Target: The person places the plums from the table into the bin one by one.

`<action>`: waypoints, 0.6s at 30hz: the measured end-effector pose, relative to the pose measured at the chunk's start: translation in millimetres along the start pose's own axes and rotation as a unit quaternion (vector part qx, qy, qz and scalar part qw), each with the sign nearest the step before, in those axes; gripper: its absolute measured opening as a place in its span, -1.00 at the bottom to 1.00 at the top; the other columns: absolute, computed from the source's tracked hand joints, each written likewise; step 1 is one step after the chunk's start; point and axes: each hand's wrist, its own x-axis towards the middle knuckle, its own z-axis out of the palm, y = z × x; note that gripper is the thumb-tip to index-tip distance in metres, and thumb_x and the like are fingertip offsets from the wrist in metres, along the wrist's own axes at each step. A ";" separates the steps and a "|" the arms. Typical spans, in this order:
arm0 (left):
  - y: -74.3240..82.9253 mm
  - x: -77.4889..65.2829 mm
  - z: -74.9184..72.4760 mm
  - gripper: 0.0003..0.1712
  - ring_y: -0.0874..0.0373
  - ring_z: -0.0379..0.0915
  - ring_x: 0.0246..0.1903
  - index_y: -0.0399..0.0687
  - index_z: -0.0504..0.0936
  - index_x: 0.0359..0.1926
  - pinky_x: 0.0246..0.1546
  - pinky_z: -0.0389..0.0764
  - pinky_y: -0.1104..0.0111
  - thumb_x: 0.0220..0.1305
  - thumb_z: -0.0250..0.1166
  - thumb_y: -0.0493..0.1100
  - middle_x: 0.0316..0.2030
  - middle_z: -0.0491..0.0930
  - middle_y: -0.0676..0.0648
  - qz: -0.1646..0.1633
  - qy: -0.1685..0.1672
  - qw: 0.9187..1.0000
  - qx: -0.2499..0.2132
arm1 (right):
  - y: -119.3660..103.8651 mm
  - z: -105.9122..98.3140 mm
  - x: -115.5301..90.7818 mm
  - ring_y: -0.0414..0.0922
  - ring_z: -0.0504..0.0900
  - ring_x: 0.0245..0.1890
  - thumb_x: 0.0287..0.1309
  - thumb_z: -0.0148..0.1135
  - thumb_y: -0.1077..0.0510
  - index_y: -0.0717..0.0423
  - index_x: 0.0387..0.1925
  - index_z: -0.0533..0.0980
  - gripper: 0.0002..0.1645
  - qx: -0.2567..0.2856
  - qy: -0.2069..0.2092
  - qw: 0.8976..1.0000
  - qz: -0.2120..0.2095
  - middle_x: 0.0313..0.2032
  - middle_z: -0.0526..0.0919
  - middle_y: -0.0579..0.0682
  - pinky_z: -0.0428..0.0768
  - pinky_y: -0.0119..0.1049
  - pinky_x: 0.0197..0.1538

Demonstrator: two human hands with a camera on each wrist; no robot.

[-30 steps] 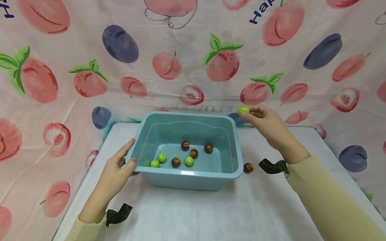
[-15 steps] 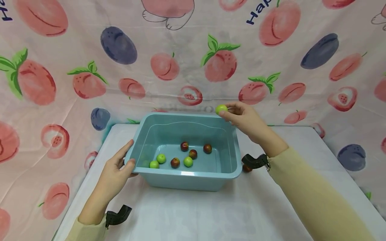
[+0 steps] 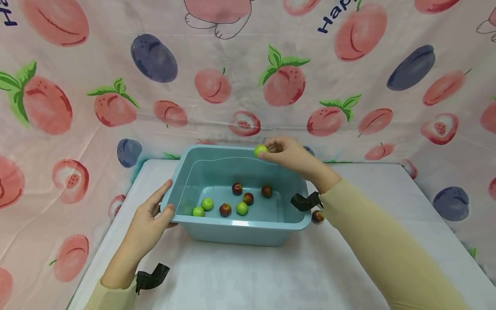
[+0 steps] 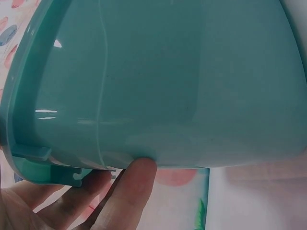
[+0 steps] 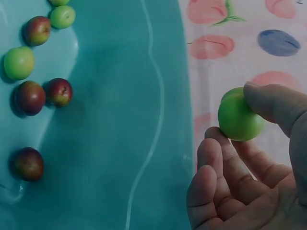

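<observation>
My right hand point(image 3: 288, 156) pinches a green plum point(image 5: 240, 115) between thumb and fingertips, over the far rim of a blue-green plastic basin point(image 3: 240, 223). My left hand point(image 3: 149, 217) grips the basin's left rim, thumb on top and fingers beneath; in the left wrist view the fingers point(image 4: 132, 191) reach along the outer wall. On the basin floor lie several dark red plums, among them one red plum point(image 3: 266, 191) to the right, and three green plums, one green plum point(image 3: 242, 208) near the middle.
Outside the basin, by its right front corner, another red plum point(image 3: 317, 216) rests on the white table point(image 3: 248, 275), partly behind the right wrist's black camera mount point(image 3: 306, 201). A fruit-printed cloth point(image 3: 248, 86) hangs right behind the basin.
My right hand has carried the green plum leftward, from beyond the basin's right corner to over its far rim. The left hand and the basin stay in place.
</observation>
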 end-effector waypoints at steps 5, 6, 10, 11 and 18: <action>-0.8 0.5 0.4 -0.34 -0.17 0.46 0.05 0.30 0.16 0.47 -0.34 0.68 0.26 0.41 0.06 -0.18 0.33 0.26 -0.23 0.000 -0.002 1.000 0.003 | 3.4 10.6 6.6 -0.01 0.50 -0.04 0.17 0.33 -0.09 0.05 -0.04 0.50 -0.57 -0.039 -0.020 0.999 0.020 -0.09 0.57 0.04 0.51 -0.04 0.05; -1.3 0.7 0.5 -0.34 -0.17 0.46 0.06 0.30 0.16 0.47 -0.34 0.68 0.26 0.41 0.06 -0.18 0.34 0.24 -0.22 0.000 -0.002 1.000 0.003 | 4.3 12.4 7.5 -0.01 0.49 -0.05 0.16 0.34 -0.09 0.05 -0.05 0.50 -0.57 -0.046 -0.024 0.998 0.026 -0.09 0.57 0.04 0.51 -0.05 0.04; -1.9 0.8 0.3 -0.34 -0.15 0.46 0.07 0.29 0.16 0.47 -0.34 0.68 0.26 0.41 0.06 -0.18 0.38 0.20 -0.18 0.001 -0.002 1.000 0.002 | 7.0 17.8 11.9 -0.02 0.51 -0.09 0.13 0.37 -0.09 0.08 -0.08 0.54 -0.56 -0.091 -0.040 0.994 0.033 -0.12 0.61 0.03 0.53 -0.10 0.00; -1.7 0.7 0.1 -0.33 -0.15 0.46 0.07 0.29 0.16 0.47 -0.34 0.68 0.26 0.41 0.06 -0.18 0.38 0.18 -0.17 0.001 -0.002 1.000 -0.001 | 6.8 19.0 12.6 -0.03 0.52 -0.10 0.12 0.37 -0.09 0.09 -0.09 0.54 -0.56 -0.105 -0.045 0.993 0.036 -0.13 0.61 0.03 0.53 -0.11 -0.01; -0.5 0.5 -0.6 -0.33 -0.15 0.47 0.05 0.30 0.16 0.47 -0.35 0.68 0.27 0.41 0.05 -0.19 0.35 0.23 -0.18 0.004 0.001 1.000 0.000 | 9.1 26.6 15.1 -0.06 0.51 -0.20 0.11 0.38 -0.06 0.15 -0.15 0.56 -0.59 -0.182 -0.082 0.977 0.075 -0.21 0.61 0.01 0.52 -0.18 -0.09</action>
